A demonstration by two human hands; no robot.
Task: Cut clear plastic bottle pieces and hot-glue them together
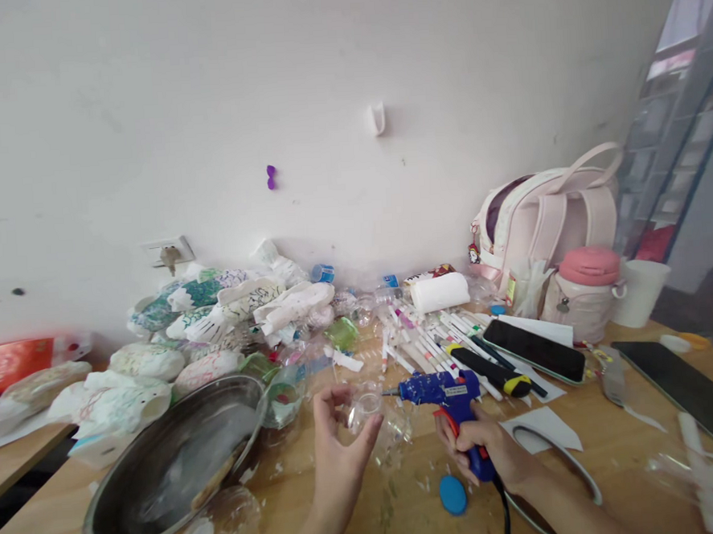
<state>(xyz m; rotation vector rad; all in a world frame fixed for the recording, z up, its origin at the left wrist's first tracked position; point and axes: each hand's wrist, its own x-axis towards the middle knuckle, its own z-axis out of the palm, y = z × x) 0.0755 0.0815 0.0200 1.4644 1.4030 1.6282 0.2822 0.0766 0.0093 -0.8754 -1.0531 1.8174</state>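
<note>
My right hand is wrapped round the handle of a blue glue gun with a red trigger, its nozzle pointing left. My left hand pinches a small clear plastic piece between thumb and fingers, right at the nozzle tip. Both hands hover over a wooden table. A blue bottle cap lies on the table just below the gun. The gun's black cord runs down past my right wrist.
A large metal bowl sits at the left front. Behind it lie several painted white plastic shapes. Markers, a black screwdriver, a phone, a tablet, a pink backpack, a pink flask and a white cup crowd the right.
</note>
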